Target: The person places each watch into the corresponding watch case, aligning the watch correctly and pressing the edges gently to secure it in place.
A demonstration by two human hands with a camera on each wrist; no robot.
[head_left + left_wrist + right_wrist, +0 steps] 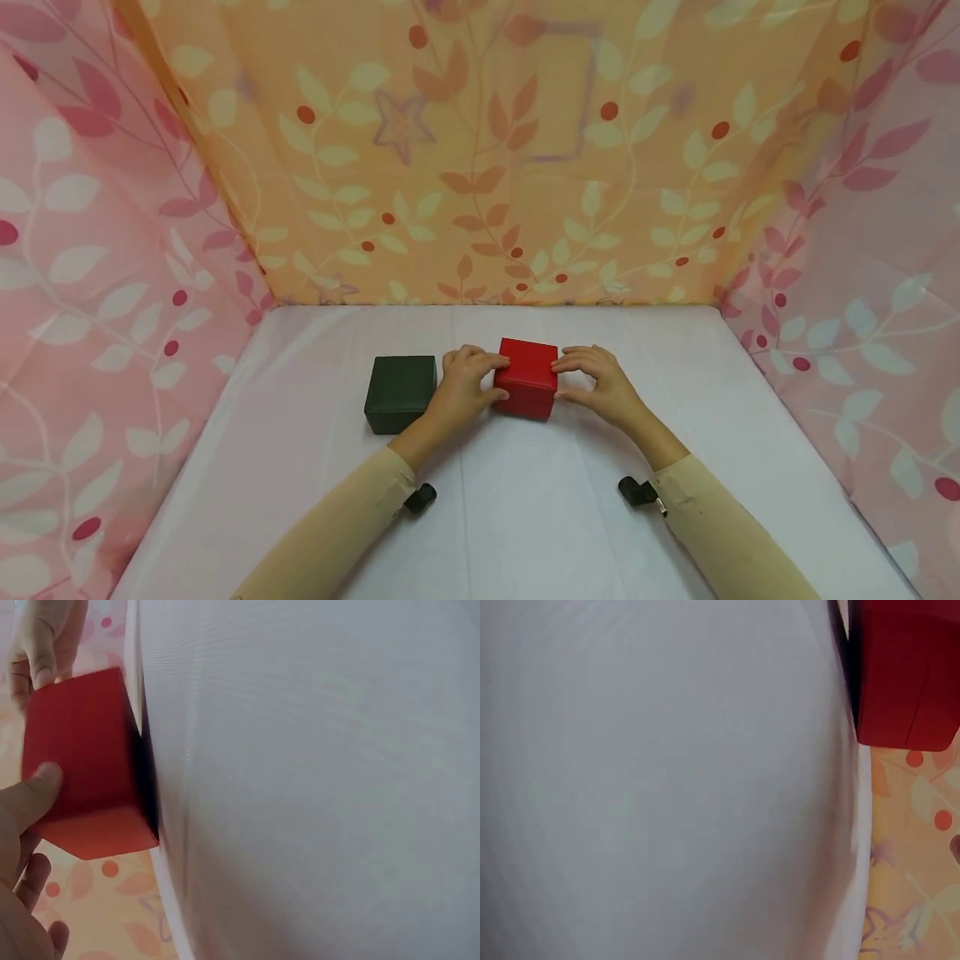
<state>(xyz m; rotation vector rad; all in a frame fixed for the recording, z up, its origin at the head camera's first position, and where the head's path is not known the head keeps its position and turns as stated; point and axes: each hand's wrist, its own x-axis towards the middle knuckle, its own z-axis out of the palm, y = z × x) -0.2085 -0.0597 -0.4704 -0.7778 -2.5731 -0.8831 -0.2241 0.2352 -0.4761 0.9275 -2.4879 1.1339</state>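
A red box (527, 375) with a seam along its sides sits at an angle between both hands, over the white cloth. My left hand (461, 387) pinches its left side, with the thumb (34, 796) on the front face and a finger at the upper edge. On the opposite side, my right hand (603, 385) grips the box with thumb and fingertips. In the right wrist view only part of the red box (907, 690) shows, and the hand is almost wholly out of frame. Whether the box's underside touches the cloth, I cannot tell.
A dark green box (401, 387) stands left of the left hand, partly hidden by it. White cloth (540, 517) covers the table. Patterned curtains, orange (480, 167) at the back and pink (97, 292) at the sides, enclose it.
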